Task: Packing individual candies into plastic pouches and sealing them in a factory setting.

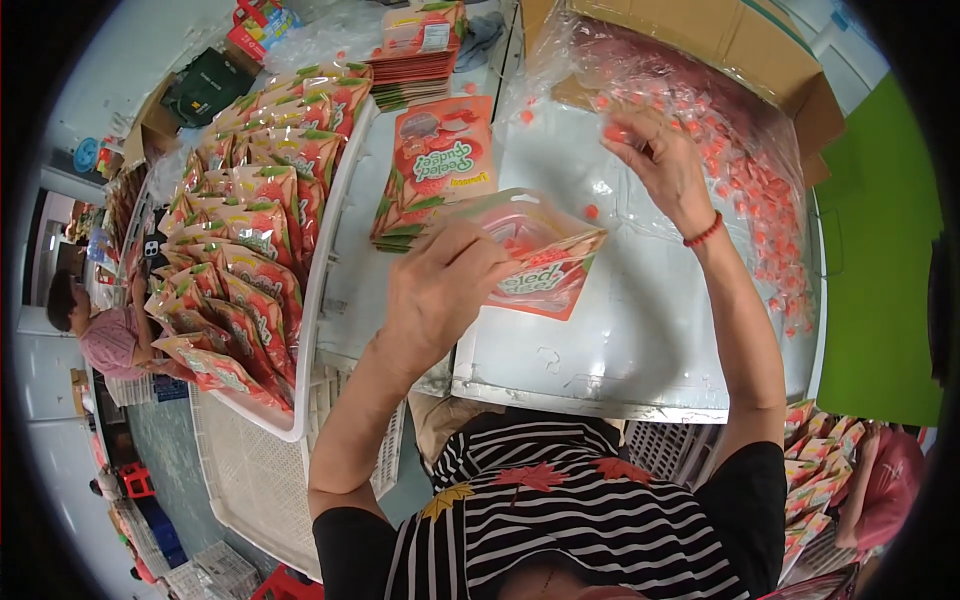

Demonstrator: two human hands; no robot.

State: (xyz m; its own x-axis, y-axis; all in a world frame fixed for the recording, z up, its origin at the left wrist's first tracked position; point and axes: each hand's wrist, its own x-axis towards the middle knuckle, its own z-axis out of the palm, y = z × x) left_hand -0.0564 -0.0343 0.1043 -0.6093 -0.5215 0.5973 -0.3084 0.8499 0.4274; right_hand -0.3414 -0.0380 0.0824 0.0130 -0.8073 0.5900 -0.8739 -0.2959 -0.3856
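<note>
My left hand (435, 290) pinches the edge of a red and pink pouch (545, 290), whose top gapes and shows small red wrapped pieces inside. Up to the right, my right hand (655, 160) is closed, with red wrapped candies (618, 132) at its fingertips, slightly blurred. It is above the table and apart from the pouch. A loose red candy (591, 212) lies just behind the pouch. To the left of it lies a short stack of flat pouches (440, 150).
A white crate (330, 250) of filled pouches stands at the left. Many wrapped candies (770, 235) spill from a plastic-lined carton (680, 30) along the table's right side. More flat pouches (415, 75) are piled at the back. Other people work at both sides.
</note>
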